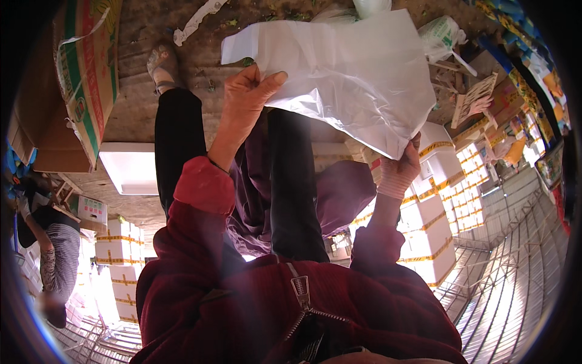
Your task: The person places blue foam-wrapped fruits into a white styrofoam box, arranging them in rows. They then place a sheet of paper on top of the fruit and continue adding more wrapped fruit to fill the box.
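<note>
A translucent white plastic bag or sheet is stretched between my two hands above the floor. My left hand pinches its near left edge between thumb and fingers. At the near right corner, my right hand grips the gathered plastic, the fingers partly hidden behind it. A band wraps the right wrist. Creases run across the near part of the plastic, while a flap juts out at the upper left. My legs in black trousers are below, with purple cloth around them.
An open printed cardboard box stands left, near a white foam tray or lid. A tied plastic bag lies upper right. White boxes with yellow tape are stacked at right. Another person is at far left; another hand shows right.
</note>
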The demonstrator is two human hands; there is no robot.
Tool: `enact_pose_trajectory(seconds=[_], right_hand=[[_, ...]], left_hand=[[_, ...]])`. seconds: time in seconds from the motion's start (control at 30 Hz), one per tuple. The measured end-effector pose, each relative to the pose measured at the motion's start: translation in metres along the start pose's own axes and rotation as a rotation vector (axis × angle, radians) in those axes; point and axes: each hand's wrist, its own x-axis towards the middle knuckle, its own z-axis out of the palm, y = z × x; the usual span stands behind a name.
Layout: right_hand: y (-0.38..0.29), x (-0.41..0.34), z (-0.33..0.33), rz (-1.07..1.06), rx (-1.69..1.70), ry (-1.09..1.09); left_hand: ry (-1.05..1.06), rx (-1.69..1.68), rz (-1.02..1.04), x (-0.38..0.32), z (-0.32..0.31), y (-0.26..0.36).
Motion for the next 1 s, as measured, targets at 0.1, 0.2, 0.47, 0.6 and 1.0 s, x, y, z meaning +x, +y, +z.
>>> enact_pose_trajectory(seconds=[0.1,0.2,0.47,0.6,1.0], right_hand=[[0.0,-0.002,-0.006,-0.024,-0.061,0.096],[-0.004,-0.006,0.0,-0.103,-0.163,0.212],[-0.01,-0.028,0.028,-0.542,-1.294,0.103],[-0.018,-0.033,0.03,-0.531,-1.13,0.189],[-0.023,-0.065,0.037,-0.509,-1.132,0.145]], left_hand=[[0.018,0.061,0.031,0.002,0.002,0.002],[0.091,0.208,0.173,-0.005,0.011,0.025],[-0.797,-0.59,0.09,-0.117,0.043,0.133],[-1.141,-0.513,0.06,-0.117,0.054,0.139],[0.039,0.084,-0.1,-0.009,0.02,-0.002]])
